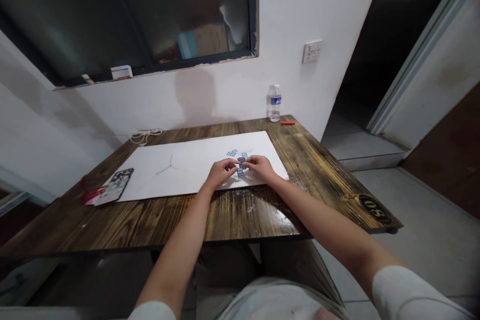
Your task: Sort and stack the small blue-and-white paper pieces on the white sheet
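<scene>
My left hand (221,172) and my right hand (259,166) meet over the right part of a white board (195,160). Between their fingertips is a small dark blue ladder-like piece (241,161), pinched from both sides. Just below it lies a similar blue piece (240,173), flat on the board. Farther back are a group of small blue rectangular pieces (232,152) and another blue piece (244,155), partly behind the right fingers. What these pieces are is too small to tell. Thin dark lines (170,165) branch three ways on the board's left half.
The board lies on a dark wooden table (150,225). At its left end are a phone-like object (122,183) and red strings (92,192). A white cable (145,134), a water bottle (275,103) and a red pen-like stick (288,123) lie or stand along the back.
</scene>
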The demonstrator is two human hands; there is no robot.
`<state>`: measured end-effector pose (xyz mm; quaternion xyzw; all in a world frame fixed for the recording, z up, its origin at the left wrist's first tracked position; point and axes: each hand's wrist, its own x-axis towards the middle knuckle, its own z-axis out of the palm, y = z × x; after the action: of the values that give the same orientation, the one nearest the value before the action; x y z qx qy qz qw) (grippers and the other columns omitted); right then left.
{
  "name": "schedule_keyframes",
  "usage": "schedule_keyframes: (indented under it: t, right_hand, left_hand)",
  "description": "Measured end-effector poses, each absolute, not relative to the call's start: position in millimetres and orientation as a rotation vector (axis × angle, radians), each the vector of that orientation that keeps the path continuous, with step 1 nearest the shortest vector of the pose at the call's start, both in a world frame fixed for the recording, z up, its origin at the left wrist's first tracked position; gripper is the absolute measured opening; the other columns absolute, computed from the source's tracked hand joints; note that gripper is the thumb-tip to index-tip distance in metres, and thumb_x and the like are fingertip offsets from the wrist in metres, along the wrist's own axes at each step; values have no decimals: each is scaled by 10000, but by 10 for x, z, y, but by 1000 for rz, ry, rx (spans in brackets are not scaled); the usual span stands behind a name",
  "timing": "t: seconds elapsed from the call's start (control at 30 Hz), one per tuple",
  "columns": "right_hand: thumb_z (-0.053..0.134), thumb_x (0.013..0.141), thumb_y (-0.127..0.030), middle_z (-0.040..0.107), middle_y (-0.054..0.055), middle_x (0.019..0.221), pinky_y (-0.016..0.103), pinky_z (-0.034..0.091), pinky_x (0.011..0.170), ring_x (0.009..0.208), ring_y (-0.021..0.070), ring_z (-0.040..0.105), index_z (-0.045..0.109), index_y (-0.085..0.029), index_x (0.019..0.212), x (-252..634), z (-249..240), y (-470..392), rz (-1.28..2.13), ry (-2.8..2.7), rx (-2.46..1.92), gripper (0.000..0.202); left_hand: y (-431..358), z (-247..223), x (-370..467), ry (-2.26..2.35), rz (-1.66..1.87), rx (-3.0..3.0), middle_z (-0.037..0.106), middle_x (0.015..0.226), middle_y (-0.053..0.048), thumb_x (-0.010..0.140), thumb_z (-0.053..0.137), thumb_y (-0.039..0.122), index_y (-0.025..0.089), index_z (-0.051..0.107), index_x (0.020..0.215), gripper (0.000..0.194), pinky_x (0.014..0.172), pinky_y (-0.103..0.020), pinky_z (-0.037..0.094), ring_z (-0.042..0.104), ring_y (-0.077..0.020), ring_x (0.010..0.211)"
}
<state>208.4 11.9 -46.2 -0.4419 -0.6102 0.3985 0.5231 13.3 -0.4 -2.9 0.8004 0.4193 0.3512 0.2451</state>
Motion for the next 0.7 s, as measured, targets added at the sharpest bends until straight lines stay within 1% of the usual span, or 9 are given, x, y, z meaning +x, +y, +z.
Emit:
schedule_keyframes:
  t: [0.17, 0.33, 0.57, 0.7]
  right_hand:
    - [724, 637, -510, 647, 10, 592, 236, 394, 523, 529, 128, 539, 693, -166, 708, 2050, -491, 122, 1021, -1501, -1018, 353]
    - [727, 639, -472, 650, 11, 603, 227, 371, 525, 537, 120, 528, 693, -160, 688, 2033, -500, 113, 1027, -1540, -998, 317]
    - [727, 633, -453, 645, 6, 587, 224, 366, 521, 538, 119, 530, 691, -161, 681, 2024, -468, 77, 1018, -1554, -1027, 298]
    - [727, 635, -485, 651, 8, 589, 228, 381, 517, 535, 124, 539, 687, -165, 679, 2030, -464, 81, 1026, -1525, -1003, 326]
  left_hand:
    - [15, -29, 108, 1250, 1135, 2117, 667, 722, -3, 767, 635, 383, 190, 707, 947, 273, 608, -236, 446, 572, -129, 649]
    - [17, -41, 106, 1290, 1252, 2109, 645, 678, 16, 765, 651, 376, 198, 691, 904, 230, 590, -231, 436, 554, -117, 604]
    - [-2, -81, 157, 1244, 1236, 2139, 643, 670, 21, 773, 670, 364, 199, 666, 922, 222, 595, -223, 451, 593, -122, 627]
    - [32, -86, 156, 1341, 1186, 2097, 683, 755, 1, 801, 637, 362, 206, 661, 969, 231, 638, -241, 481, 636, -145, 709]
